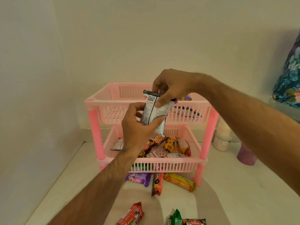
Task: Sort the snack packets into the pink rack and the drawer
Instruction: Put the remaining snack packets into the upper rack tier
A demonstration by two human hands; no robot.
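Sorting part done, peanut packet in hand.
Both hands, left and right, hold a peanut packet before the rack; packets fill its lower tier, five remain on the bench. No drawer visible.

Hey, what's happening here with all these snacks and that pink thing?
A person is sorting snack packets. Both hands, the left hand and right hand, hold a salted peanuts packet in front of the pink rack. The rack's lower tier already holds a heap of packets, and the upper tier has a couple at its right end. More wait on the white surface in front, including an orange biscuit pack and a red packet.
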